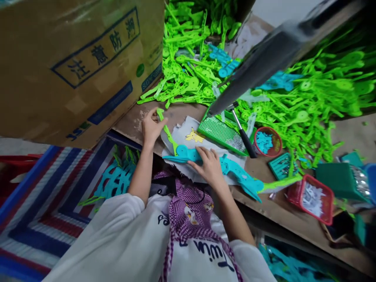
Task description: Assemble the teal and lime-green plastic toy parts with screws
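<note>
A long blue plastic toy bow body (235, 170) lies across a grey cloth (188, 127) with a yellow printed figure. From its left end rises a narrow green plastic arm (169, 135); another green arm (282, 182) extends from its right end. My left hand (152, 127) is closed around the upper tip of the left green arm, between thumb and fingers. My right hand (209, 166) grips the blue body left of its middle, thumb on the near side and fingers over the top. The palm and forearm partly cover the blue body there.
Green plastic arms (190, 82) lie heaped at the back. A green tray (223, 133) of small metal parts, a hammer (243, 135), red baskets (268, 141) and a green bin (340, 180) stand rightward. A dark post (258, 62) slants overhead. A cardboard box (82, 70) blocks the left.
</note>
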`<act>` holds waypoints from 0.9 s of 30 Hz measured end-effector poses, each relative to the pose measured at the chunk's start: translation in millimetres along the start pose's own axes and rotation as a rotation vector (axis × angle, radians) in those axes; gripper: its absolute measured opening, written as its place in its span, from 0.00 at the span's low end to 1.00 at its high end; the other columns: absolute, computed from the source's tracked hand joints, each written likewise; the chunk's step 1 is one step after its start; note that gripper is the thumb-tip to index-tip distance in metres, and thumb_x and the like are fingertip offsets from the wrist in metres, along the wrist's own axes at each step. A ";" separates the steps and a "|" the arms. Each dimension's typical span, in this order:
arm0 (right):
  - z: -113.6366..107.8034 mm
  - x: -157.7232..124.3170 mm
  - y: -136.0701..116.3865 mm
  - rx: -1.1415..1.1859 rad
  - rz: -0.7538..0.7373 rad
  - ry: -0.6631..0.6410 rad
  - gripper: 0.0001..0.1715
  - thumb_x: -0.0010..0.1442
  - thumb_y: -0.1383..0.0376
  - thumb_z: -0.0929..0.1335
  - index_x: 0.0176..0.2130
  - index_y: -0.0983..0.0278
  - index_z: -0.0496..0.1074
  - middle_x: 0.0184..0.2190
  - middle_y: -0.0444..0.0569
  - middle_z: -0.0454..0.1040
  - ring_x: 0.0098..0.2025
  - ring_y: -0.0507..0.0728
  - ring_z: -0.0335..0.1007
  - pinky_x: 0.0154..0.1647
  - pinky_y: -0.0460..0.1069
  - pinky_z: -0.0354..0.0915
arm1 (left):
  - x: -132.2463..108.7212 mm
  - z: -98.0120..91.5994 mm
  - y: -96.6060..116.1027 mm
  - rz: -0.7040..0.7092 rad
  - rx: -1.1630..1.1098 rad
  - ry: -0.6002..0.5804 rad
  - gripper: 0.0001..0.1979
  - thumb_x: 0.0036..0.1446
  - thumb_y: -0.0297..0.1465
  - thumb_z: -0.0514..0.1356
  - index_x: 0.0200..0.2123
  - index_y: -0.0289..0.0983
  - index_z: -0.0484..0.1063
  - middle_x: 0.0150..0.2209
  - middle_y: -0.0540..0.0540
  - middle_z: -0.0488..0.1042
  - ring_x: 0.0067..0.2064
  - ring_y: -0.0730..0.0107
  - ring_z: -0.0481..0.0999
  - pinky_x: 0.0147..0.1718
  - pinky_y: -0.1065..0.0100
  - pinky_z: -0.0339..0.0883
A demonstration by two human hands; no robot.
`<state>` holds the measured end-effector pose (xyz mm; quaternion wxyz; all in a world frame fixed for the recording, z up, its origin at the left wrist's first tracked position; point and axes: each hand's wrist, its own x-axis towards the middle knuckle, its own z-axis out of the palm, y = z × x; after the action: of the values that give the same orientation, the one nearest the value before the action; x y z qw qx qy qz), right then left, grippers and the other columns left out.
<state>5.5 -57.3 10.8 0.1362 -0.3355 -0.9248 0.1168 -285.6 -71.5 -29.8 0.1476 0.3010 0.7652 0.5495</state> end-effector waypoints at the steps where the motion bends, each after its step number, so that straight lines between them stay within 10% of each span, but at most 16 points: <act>1: 0.4 -1.3 1.0 -0.041 -0.007 -0.038 0.31 0.65 0.49 0.66 0.59 0.63 0.70 0.50 0.59 0.78 0.51 0.66 0.73 0.54 0.61 0.66 | 0.0 -1.2 4.3 0.040 -0.052 0.027 0.31 0.49 0.32 0.70 0.57 0.37 0.71 0.46 0.42 0.76 0.40 0.63 0.81 0.42 0.62 0.78; 9: -10.3 13.8 -11.8 -0.210 0.075 0.158 0.21 0.67 0.58 0.67 0.55 0.64 0.74 0.48 0.58 0.79 0.47 0.63 0.72 0.49 0.56 0.60 | -29.2 -29.1 41.6 0.258 -0.286 0.106 0.35 0.55 0.48 0.69 0.62 0.44 0.63 0.50 0.42 0.74 0.52 0.57 0.80 0.54 0.56 0.75; 19: 32.3 5.0 -36.5 -0.215 0.188 0.437 0.12 0.68 0.62 0.66 0.47 0.60 0.77 0.44 0.53 0.80 0.46 0.60 0.70 0.52 0.56 0.55 | -83.5 -61.0 3.5 0.206 -0.355 0.118 0.32 0.56 0.56 0.64 0.58 0.49 0.61 0.54 0.43 0.75 0.60 0.58 0.75 0.62 0.54 0.67; 27: 59.7 -3.2 -35.2 -0.156 0.238 0.366 0.11 0.67 0.61 0.66 0.45 0.62 0.76 0.46 0.55 0.78 0.48 0.61 0.68 0.52 0.57 0.54 | -114.6 -63.4 -40.0 -0.064 -0.520 0.221 0.28 0.46 0.46 0.74 0.47 0.40 0.75 0.50 0.43 0.79 0.55 0.59 0.78 0.57 0.59 0.70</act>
<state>-32.6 -93.2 -34.8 0.2606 -0.4674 -0.8448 -0.0025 -244.0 -199.1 -56.7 0.1527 0.1668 0.6193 0.7519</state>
